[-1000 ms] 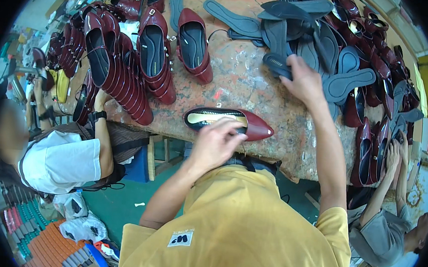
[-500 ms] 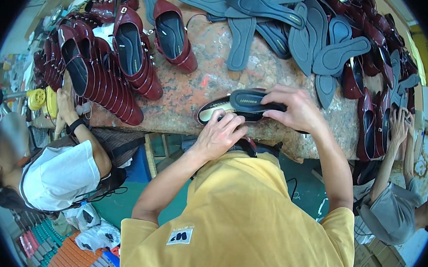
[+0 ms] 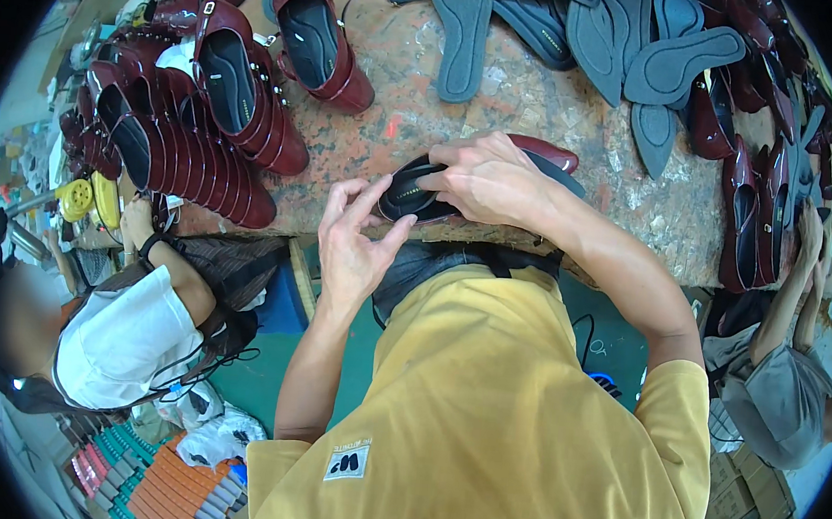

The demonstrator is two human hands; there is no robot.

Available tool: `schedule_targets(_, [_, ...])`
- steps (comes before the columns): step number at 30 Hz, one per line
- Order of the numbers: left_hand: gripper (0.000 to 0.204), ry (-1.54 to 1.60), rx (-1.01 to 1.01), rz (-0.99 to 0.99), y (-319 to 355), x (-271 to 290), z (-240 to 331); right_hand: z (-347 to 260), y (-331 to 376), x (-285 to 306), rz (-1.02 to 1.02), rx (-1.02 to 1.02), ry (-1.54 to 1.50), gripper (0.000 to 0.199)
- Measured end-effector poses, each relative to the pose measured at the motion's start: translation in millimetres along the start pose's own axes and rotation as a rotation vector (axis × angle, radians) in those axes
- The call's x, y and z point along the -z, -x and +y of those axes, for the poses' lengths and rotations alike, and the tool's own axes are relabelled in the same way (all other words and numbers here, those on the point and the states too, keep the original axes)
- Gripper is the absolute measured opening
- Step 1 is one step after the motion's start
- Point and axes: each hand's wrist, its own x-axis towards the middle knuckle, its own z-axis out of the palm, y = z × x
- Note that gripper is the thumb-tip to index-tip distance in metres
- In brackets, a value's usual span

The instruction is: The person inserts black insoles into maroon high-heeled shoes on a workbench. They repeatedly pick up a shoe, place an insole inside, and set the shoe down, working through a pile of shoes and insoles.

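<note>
Dark insole (image 3: 411, 190), seemingly light and flexible, pressed by the right hand (image 3: 494, 178) into a maroon shoe (image 3: 544, 153) at the worktop (image 3: 543, 104) near edge; left hand (image 3: 355, 241) open, fingertips touching its heel end; best gripped along the edges.

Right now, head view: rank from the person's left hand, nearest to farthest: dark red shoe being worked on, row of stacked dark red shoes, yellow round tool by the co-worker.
From the left hand:
1. Dark red shoe with the black insole, just right of it, under the right hand.
2. Row of stacked dark red shoes, to the left on the table.
3. Yellow round tool, far left, off the table edge.
</note>
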Motion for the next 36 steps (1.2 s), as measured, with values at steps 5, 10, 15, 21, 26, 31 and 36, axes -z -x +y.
schedule_targets(5, [0.052, -0.187, -0.202, -0.008, -1, 3, 9, -2, 1, -7, -0.003, 0.027, 0.097, 0.027])
schedule_targets(10, [0.048, -0.779, -0.449, -0.249, -11, -2, 4, -3, 1, -2, -0.062, 0.002, 0.237, 0.041])
schedule_targets(15, [0.050, -0.786, -0.527, -0.321, -19, 5, -5, 1, 39, 28, 0.038, -0.328, 0.319, 0.056])
schedule_targets(21, [0.064, -0.656, -0.659, -0.433, -44, -27, 6, -7, 42, 25, 0.087, -0.318, 0.374, 0.058])
schedule_targets(26, [0.080, -0.798, -0.611, -0.508, -44, -28, 9, -10, 76, 8, 0.511, -0.920, -0.730, 0.055])
schedule_targets(31, [0.070, -0.842, -0.523, -0.741, -56, -24, 22, -55, 27, -36, 0.470, -0.317, 0.161, 0.033])
schedule_targets(36, [0.067, -0.550, -0.765, -0.499, -55, -14, 3, -33, 37, -25, 0.182, -0.635, 0.289, 0.017])
